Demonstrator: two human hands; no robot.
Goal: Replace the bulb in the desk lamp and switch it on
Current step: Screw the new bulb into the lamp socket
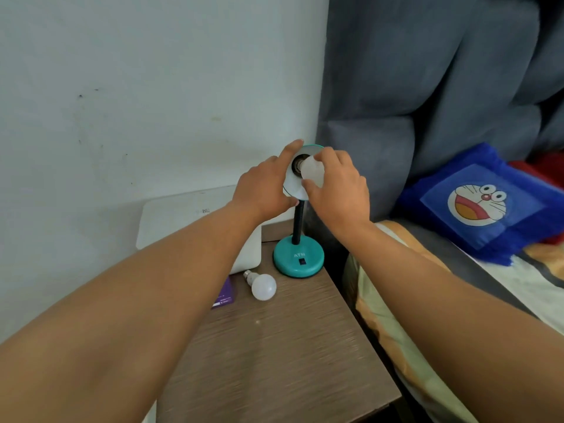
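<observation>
The bulb sits at the socket in the right hand's pinch, while the left hand grips the lamp shade, seemingly to brace it against twisting.

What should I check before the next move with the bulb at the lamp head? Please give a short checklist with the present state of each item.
1. Left hand steadies the lamp shade: ok, fingers are on its rim.
2. Right hand grips the bulb in the shade: ok, fingers wrap around it.
3. Bulb base lined up with the socket: ok, the base points into it; how deep it is screwed in, cannot tell.
4. Lamp base flat on the wooden table: ok.
5. Switch off while handling: cannot tell, too small.
6. Second bulb safe from rolling off: ok, it lies away from the table edge.
</observation>
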